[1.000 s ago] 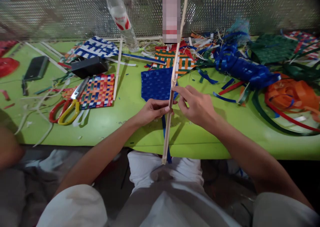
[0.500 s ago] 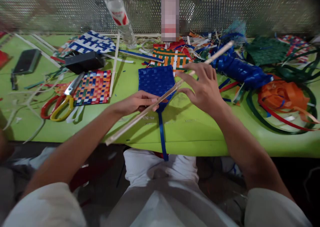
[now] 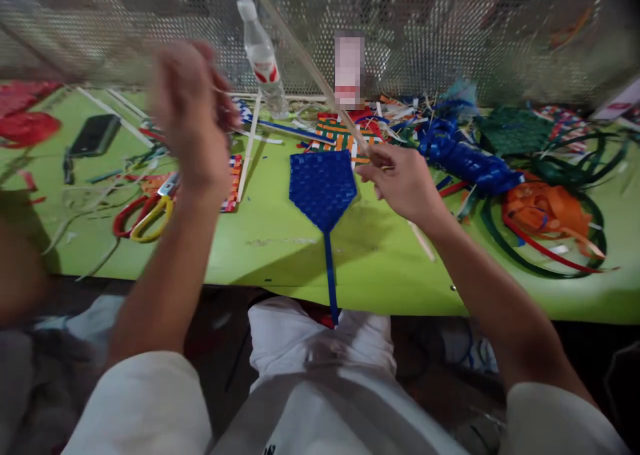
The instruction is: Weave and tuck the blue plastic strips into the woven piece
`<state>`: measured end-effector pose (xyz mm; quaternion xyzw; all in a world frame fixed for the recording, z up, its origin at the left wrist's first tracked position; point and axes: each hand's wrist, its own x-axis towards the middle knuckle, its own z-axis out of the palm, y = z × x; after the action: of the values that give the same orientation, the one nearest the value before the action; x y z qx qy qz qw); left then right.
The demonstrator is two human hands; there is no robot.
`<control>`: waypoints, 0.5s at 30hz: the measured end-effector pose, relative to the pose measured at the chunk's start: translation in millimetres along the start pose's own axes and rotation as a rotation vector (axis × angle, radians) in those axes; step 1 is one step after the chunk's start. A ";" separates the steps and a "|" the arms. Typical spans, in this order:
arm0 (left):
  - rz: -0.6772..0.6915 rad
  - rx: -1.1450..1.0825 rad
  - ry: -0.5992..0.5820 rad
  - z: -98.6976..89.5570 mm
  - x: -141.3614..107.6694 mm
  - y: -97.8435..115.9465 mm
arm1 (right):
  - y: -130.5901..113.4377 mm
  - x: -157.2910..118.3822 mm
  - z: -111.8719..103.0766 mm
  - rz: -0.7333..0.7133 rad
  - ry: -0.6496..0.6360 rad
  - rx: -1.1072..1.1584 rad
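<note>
Pinched in my right hand (image 3: pixel 395 175) is a long pale bamboo stick (image 3: pixel 310 65), which slants up and left past the bottle; a short end shows below the hand. My left hand (image 3: pixel 193 108) is raised at the left, smeared by motion, so its fingers cannot be made out. Between my arms a blue woven fan-shaped piece (image 3: pixel 324 187) lies flat on the green table (image 3: pixel 280 261), its narrow blue-wrapped handle (image 3: pixel 331 275) pointing toward me over the table's edge. My right hand is just right of the woven piece.
Scissors with red and yellow handles (image 3: pixel 150 218), a phone (image 3: pixel 96 135) and woven pieces lie left. A water bottle (image 3: pixel 265 65) stands at the back. Blue strips (image 3: pixel 465 155) and orange strips (image 3: pixel 547 208) are heaped right.
My left hand has let go of the stick and risen to the upper left. The stick has swung to slant up-left in my right hand, which has closed on it. The blue piece is uncovered.
</note>
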<state>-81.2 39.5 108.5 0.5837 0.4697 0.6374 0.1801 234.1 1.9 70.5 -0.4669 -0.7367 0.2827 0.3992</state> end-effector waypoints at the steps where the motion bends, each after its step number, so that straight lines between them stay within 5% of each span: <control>1: -0.158 -0.250 -0.099 14.1 -15.2 -8.1 | -11.2 1.5 6.1 0.073 -0.056 0.133; 4: -0.280 -0.399 -0.342 48.2 -53.2 -18.6 | -34.8 -4.5 26.7 0.181 -0.278 0.310; 7: -0.389 -0.551 -0.463 59.0 -67.8 -18.9 | -33.6 -18.1 42.0 0.175 -0.370 0.321; 9: -0.510 -0.623 -0.522 58.4 -70.1 -22.3 | -20.2 -24.8 47.7 0.107 -0.328 0.264; 12: -0.667 -0.706 -0.639 58.9 -76.6 -35.1 | 7.1 -29.2 52.0 -0.034 -0.096 0.215; 15: -0.684 -0.807 -0.764 64.5 -89.1 -48.7 | 27.9 -31.6 52.1 -0.120 -0.035 0.205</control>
<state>-15.1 19.2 10.0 0.4735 0.2556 0.4180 0.7320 210.3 -18.0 11.0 -0.3737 -0.7373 0.3405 0.4481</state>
